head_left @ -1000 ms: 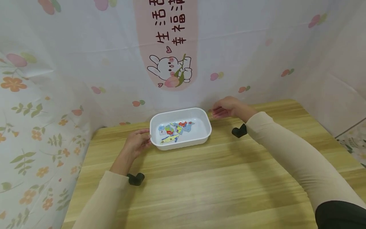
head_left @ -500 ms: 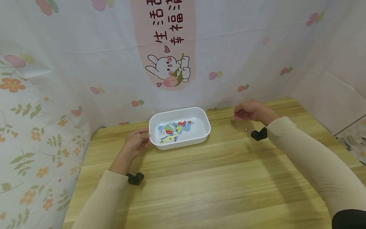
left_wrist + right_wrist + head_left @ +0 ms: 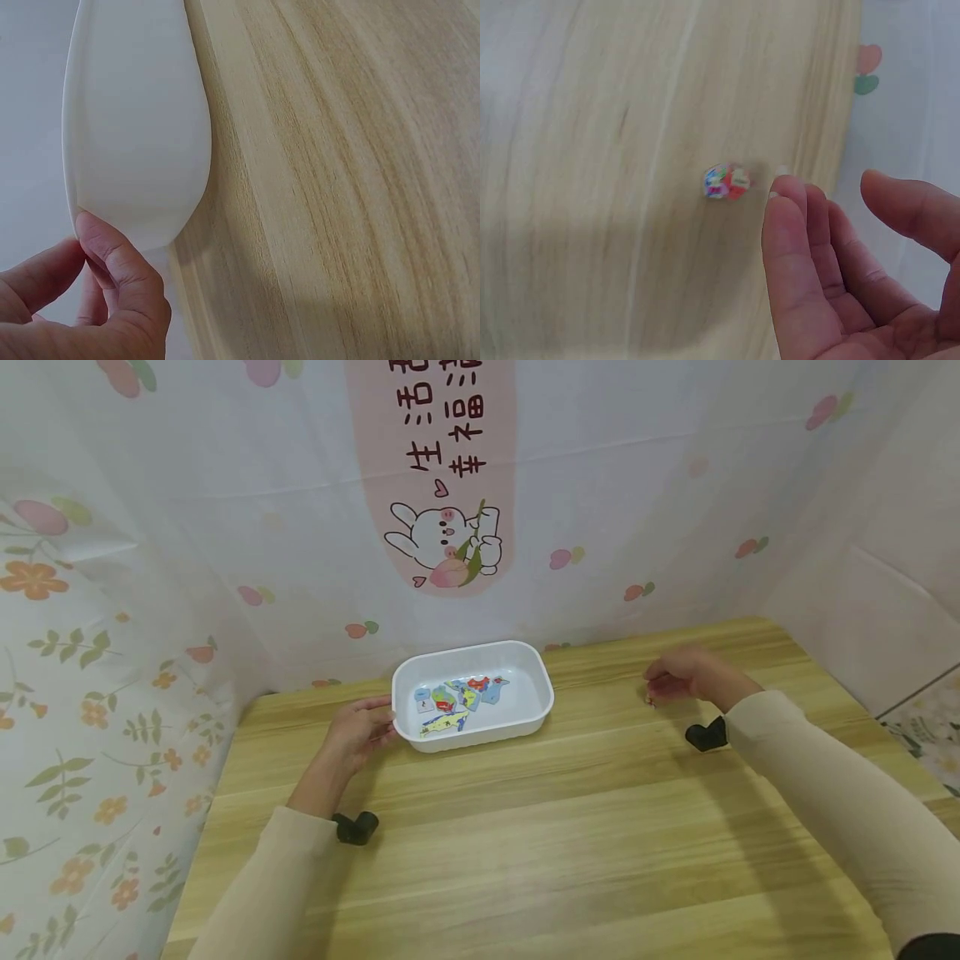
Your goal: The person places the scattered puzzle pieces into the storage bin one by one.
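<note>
A white rectangular tray stands near the back of the wooden table. My left hand pinches its left end, thumb and forefinger at the rim in the left wrist view. Inside the tray lie several flat, colourful pieces like map puzzle pieces. Off to the right, my right hand hovers low over the table with fingers spread from the thumb. Just past its fingertips in the right wrist view, a small red, blue and white piece lies on the wood. Nothing shows between those fingers.
The wooden table meets a printed cloth hanging behind it, with another floral cloth at the left. Each wrist bears a black camera mount, the left one and the right one both low over the table.
My right hand has moved right, away from the tray's right end, to the small piece on the table, which came into sight. My left hand and the tray have stayed put.
</note>
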`<state>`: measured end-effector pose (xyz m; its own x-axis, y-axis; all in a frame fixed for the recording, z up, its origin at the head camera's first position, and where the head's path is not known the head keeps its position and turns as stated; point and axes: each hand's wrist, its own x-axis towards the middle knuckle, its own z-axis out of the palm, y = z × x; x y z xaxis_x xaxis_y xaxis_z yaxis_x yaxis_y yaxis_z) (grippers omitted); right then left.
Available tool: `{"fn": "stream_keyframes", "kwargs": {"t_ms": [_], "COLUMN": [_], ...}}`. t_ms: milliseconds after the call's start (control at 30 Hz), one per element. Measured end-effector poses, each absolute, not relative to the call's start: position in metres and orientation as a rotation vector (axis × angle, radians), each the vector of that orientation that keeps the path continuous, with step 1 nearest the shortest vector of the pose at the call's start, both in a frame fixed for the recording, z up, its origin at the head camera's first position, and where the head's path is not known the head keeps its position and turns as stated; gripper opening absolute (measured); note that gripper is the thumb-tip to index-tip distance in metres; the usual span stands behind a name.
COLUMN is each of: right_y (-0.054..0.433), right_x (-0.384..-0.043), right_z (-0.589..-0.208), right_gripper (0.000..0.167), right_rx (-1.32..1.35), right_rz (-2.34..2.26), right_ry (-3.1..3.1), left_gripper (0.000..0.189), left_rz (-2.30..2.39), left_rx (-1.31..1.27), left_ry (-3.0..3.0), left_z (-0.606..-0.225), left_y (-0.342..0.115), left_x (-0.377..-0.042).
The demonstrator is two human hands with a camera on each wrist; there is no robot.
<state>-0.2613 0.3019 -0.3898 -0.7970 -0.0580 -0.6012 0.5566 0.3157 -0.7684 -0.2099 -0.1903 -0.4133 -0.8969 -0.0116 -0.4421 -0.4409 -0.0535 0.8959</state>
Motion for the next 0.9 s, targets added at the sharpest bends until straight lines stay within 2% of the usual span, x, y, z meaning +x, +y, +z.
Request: {"fn": "stream_keyframes", "kwargs": {"t_ms": [367, 667, 900], "right_y": [0.313, 0.304, 0.297], "right_x": [-0.259, -0.261, -0.264], "right_z": [-0.409, -0.413, -0.417], "right_gripper": [0.007, 0.004, 0.018], "right_rx": [0.452, 0.436, 0.374], "right_rz": [-1.382, -1.202, -0.95], "right_ry": [2.134, 2.301, 2.441], "left_gripper": [0.043, 0.043, 0.043], "left_rz": [2.015, 2.017, 2.019], "left_rx": [-0.505, -0.509, -0.493], "left_ry": [1.942, 1.942, 1.94], "left_z": [-0.414, -0.414, -0.413], "left_y": [-0.191, -0.191, -0.191], "left_x": [-0.21, -0.21, -0.21]}}
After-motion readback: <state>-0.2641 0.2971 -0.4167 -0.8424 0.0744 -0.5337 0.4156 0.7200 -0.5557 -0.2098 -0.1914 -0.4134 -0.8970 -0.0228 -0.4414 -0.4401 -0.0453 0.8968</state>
